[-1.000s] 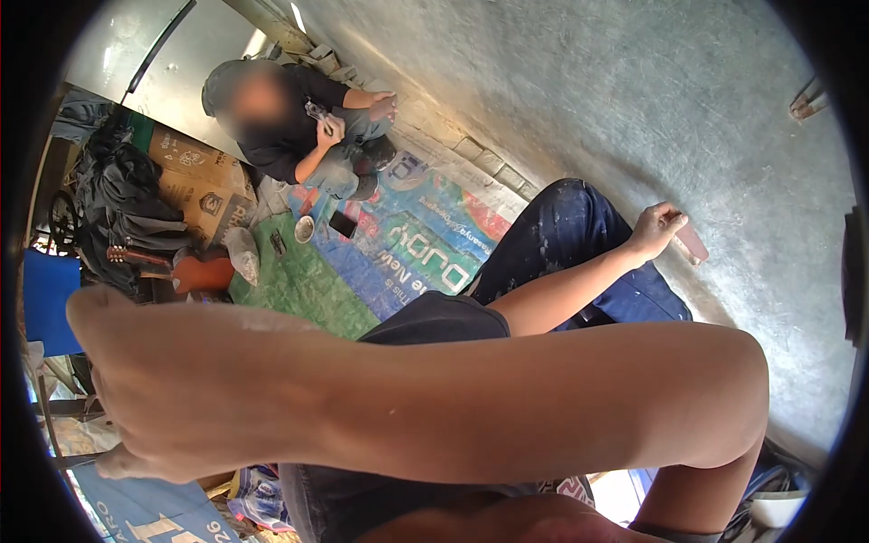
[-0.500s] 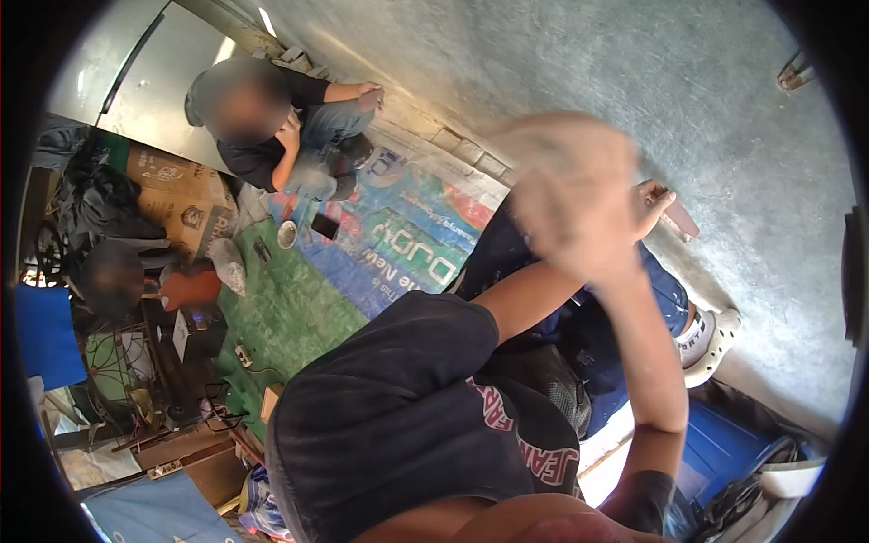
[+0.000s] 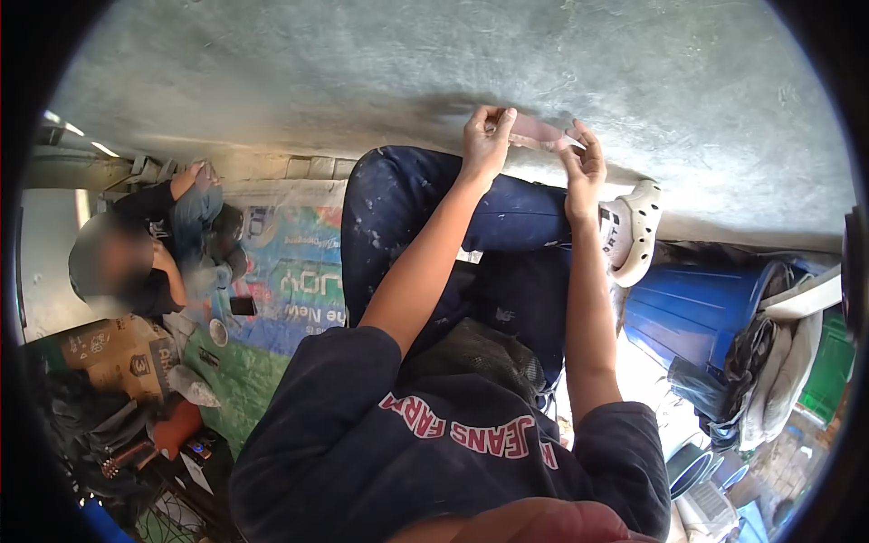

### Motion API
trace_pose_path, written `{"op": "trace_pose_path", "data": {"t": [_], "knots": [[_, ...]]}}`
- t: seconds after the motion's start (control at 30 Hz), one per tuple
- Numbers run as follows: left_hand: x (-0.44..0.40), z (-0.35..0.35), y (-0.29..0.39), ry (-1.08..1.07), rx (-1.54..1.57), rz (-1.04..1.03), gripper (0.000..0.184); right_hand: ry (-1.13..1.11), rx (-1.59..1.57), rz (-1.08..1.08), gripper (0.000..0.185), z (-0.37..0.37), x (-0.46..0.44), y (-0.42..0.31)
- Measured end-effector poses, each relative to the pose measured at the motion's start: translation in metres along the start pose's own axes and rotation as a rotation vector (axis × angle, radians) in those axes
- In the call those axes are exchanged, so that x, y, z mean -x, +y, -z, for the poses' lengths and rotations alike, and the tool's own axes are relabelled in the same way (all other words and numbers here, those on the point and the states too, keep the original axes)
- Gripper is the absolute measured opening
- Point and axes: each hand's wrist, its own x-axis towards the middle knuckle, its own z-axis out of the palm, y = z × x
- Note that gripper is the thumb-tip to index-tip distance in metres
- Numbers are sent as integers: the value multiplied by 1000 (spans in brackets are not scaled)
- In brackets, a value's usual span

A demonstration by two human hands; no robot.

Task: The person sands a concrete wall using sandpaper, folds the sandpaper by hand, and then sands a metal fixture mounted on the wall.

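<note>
Wall (image 3: pixel 362 54) spans ahead of both hands, bottom edge running behind my clog (image 3: pixel 644 231). Strip (image 3: pixel 538 132) sits between hands: left hand (image 3: pixel 486 149) pinches one end; right hand (image 3: pixel 586 167) at the other, can't tell if gripping. Leg (image 3: pixel 516 213) crowds my wrists. Person (image 3: pixel 158 240) at tarp (image 3: pixel 294 237) far end.

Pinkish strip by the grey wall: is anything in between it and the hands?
Nothing visible is in the way. The left hand grips one end of the pinkish strip, and the right hand is at the other end, though whether it grips too is hard to tell.
</note>
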Motion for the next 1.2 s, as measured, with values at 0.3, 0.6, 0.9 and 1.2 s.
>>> {"op": "trace_pose_path", "data": {"t": [0.3, 0.6, 0.9, 1.2], "knots": [[7, -1, 18, -267, -27, 77, 23, -19, 419, 284, 46, -9, -4, 2], [15, -5, 22, -401, 26, -101, 33, 18, 126, 67, 34, -1, -2, 13], [9, -4, 15, -262, 7, -2, 22, -18, 52, 28, 30, -7, 3, -1], [11, -6, 11, -310, 26, -188, 33, -47, -195, -49, 22, 2, 0, -6]]}}
